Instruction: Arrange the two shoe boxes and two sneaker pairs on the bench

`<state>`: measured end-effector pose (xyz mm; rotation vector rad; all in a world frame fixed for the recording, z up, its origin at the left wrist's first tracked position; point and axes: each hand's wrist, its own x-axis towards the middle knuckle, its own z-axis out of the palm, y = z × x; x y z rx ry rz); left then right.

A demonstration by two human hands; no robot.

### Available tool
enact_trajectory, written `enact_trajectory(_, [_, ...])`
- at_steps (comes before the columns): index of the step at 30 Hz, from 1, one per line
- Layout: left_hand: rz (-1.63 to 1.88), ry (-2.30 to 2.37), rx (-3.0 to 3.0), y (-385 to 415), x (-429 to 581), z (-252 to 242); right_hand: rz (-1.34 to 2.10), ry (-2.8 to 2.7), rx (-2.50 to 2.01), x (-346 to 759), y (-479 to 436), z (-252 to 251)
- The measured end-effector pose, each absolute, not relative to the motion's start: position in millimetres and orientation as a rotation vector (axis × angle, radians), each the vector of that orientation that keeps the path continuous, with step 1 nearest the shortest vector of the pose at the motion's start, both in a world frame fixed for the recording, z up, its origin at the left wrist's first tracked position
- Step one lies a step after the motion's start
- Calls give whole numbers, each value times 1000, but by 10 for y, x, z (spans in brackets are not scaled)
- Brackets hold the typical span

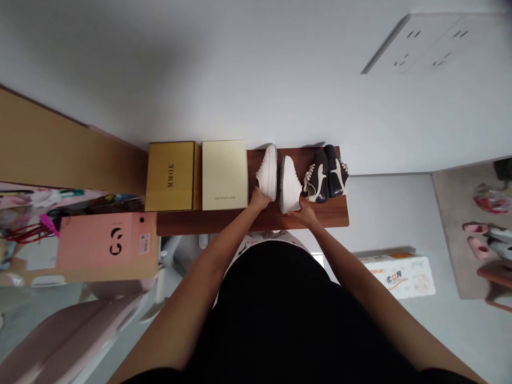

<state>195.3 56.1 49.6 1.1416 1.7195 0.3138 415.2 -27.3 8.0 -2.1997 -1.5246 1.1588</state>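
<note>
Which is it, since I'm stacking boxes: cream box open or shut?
Shut: the cream box shows an unbroken, printed top, with no gap visible.

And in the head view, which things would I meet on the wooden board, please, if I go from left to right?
Yellow MMOK box → cream box → first white shoe → second white shoe → pair of dark shoes with pale trim.

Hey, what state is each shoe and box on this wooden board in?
Left white shoe: tilted, gripped by left hand
Right white shoe: tilted, gripped by right hand
Left dark shoe: unheld, laces showing
Right dark shoe: unheld, laces showing
Yellow box: closed
Cream box: closed
</note>
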Motion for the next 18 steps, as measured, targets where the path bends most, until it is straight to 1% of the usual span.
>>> enact_trajectory(5, [136, 1671, 1319, 700, 2022, 421, 1310, -1682, -2034, 4230, -61, 71])
enact_trajectory(10, [117, 1654, 1489, 769, 2023, 508, 1356, -1784, -1820, 4254, 60, 218])
enact_trajectory(12, [79, 1665, 1573, 798, 2045, 559, 1317, -1905, -1838, 4231, 140, 317])
enact_trajectory(18, [35, 1681, 1663, 778, 2226, 674, 1036, -2355, -1927, 4192, 419, 548])
